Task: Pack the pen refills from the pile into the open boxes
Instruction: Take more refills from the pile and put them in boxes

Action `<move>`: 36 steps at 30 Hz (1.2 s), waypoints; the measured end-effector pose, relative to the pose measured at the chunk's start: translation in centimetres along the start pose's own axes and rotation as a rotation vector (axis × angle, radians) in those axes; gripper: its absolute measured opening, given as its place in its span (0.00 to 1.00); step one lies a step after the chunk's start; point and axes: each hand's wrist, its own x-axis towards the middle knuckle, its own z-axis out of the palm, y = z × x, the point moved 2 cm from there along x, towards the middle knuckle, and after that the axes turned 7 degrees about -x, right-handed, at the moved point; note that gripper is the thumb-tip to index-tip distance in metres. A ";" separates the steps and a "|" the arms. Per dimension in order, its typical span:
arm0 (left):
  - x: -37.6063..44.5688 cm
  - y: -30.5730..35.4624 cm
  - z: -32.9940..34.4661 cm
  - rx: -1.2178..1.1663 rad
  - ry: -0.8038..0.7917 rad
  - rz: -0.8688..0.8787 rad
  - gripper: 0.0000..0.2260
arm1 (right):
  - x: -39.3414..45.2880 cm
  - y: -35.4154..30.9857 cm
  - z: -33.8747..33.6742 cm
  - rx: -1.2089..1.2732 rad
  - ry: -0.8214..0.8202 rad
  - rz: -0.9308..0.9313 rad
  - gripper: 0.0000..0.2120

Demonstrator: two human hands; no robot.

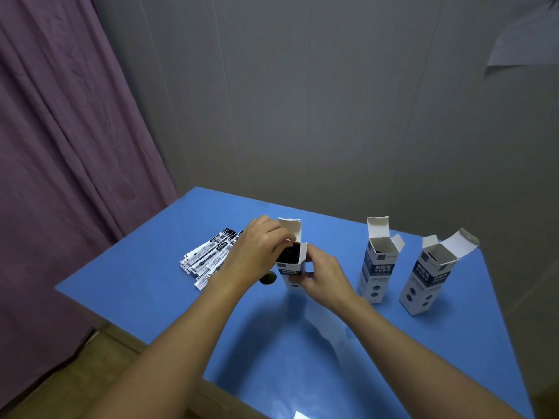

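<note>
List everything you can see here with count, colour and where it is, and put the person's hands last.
table: one, blue, fills the lower middle
pen refills: a pile, black in white wrappers, left of the held box
held box: one, white and dark blue, open, centre, dark contents inside
empty-looking boxes: two, white and dark blue, open, upright, right side
curtain: one, purple, left
wall: grey, behind
left hand: at the held box's opening
right hand: grips the held box's side
</note>
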 end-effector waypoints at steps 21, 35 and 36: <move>-9.2 -6.6 -3.2 0.254 -0.204 -0.704 0.12 | 1.6 4.7 -4.3 -0.150 -0.104 0.533 0.23; -14.1 -7.2 -5.5 0.296 -0.298 -0.839 0.16 | 0.0 -2.2 -2.2 -0.777 -0.545 0.221 0.07; -14.6 -7.5 -6.1 0.303 -0.312 -0.833 0.16 | 0.4 -3.3 -1.7 -0.801 -0.557 0.179 0.07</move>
